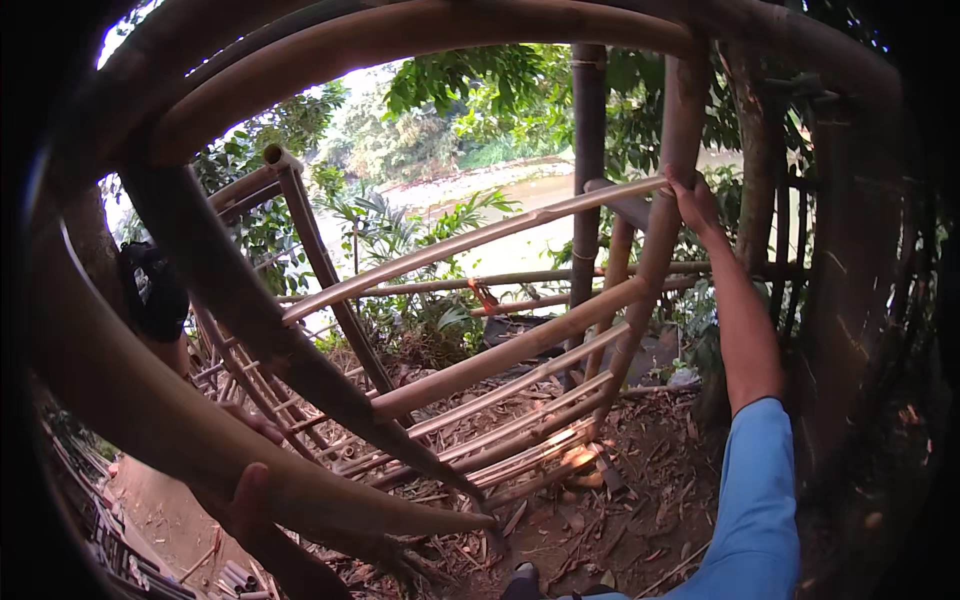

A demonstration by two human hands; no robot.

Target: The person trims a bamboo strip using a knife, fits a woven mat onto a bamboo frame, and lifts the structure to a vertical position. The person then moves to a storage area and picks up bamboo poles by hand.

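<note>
Landmark = thick brown round bamboo upright (652,255); places are relative to it. It's the right side of a big brown bamboo frame (430,28), which fills most of the view left of it and in front of the wearer.

Hands are well apart. Right hand (692,205), bare, arm in a light-blue sleeve (745,500), is clamped around the upright, where the right end of a slim light-tan bamboo rail (450,252) meets it. Can't tell if the fingers bear on the rail too. Left hand (250,505) is far left of the upright and lower, thumb up against a thick tan smooth bamboo pole (170,420). Fingers hidden, can't tell how far it's closed.

Slim rail runs left and down from the upright to a dark-brown slanting bamboo pole (300,365). Thicker brown bamboo rail (510,347) sits below it, same span, with thin pale bamboo slats (520,380) lower again.

Far left of the upright: a co-worker's hand (262,422) just behind the tan pole, plus black clothing or gear (155,290).

Behind the upright: dark straight post (588,180), green foliage, pale water. Below it: brown leaf-littered soil (650,480).
</note>
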